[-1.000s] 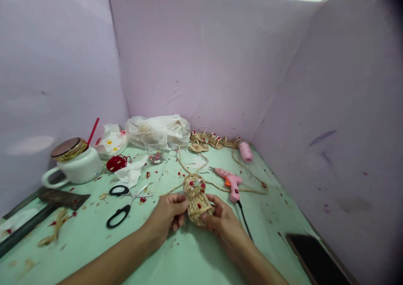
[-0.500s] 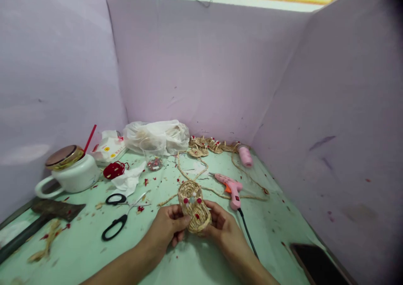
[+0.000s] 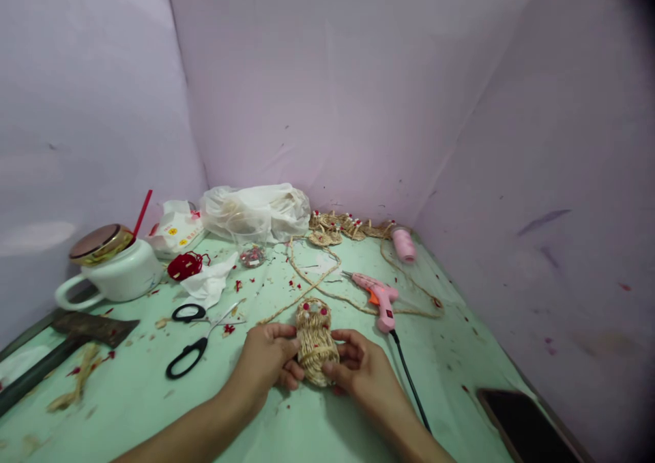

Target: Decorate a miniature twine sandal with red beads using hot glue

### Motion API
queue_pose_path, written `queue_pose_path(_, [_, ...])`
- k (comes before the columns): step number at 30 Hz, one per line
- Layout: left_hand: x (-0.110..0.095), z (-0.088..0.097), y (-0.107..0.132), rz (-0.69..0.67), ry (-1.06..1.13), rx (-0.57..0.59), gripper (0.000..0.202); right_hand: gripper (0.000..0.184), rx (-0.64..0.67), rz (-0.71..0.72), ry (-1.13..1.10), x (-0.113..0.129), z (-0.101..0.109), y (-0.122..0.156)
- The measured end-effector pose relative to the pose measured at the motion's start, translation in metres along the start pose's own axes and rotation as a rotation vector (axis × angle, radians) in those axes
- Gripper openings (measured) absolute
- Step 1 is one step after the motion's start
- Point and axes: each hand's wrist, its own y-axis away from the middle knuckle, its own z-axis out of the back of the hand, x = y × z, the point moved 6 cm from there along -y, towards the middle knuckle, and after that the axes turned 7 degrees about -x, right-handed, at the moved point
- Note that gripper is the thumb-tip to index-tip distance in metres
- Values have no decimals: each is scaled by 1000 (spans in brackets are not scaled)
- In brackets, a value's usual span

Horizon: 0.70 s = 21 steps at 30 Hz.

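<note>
Between my hands is a small woven straw slipper (image 3: 316,347) with red and pale beads at its far end. My left hand (image 3: 271,357) pinches its left edge between thumb and fingers. On the opposite edge, my right hand (image 3: 359,364) grips it, thumb on the near part and fingers partly hidden behind. Beyond it a braided straw cord (image 3: 312,287) loops over the table. A pink glue gun (image 3: 377,298) lies to the right, its black cable running toward me. Black-handled scissors (image 3: 197,347) lie spread to the left of my left hand.
A hammer (image 3: 86,330), a lidded white mug (image 3: 123,272), red yarn (image 3: 185,265) and a crumpled tissue (image 3: 209,282) are on the left. Behind stand a cup of beads (image 3: 252,251), a plastic bag (image 3: 266,211), more woven pieces (image 3: 353,228) and pink thread (image 3: 404,245). A phone (image 3: 527,422) lies at right.
The slipper has tipped in my hands, so its beaded end now faces me differently and sits lower. Both hands keep hold of it. My view has tilted slightly downward at the top edge.
</note>
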Motion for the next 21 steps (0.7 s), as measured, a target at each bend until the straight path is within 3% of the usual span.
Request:
queue_pose_path(7, [7, 0, -11, -67, -163, -24, 11, 37, 16, 16, -6, 4, -4, 2])
queue_pose_path(11, [2, -3, -7, -70, -72, 43, 27, 45, -14, -1, -169, 10, 1, 2])
queue_pose_path(14, [4, 0, -8, -83, 3, 21, 39, 50, -89, 30, -205, 24, 21, -2])
queue_pose_path(17, [7, 2, -10, -143, -30, 5, 36, 52, -215, 78, -240, 50, 53, -14])
queue_pose_path(21, [11, 3, -9, -191, -82, -32, 32, 37, -290, 57, -198, 87, 83, -48])
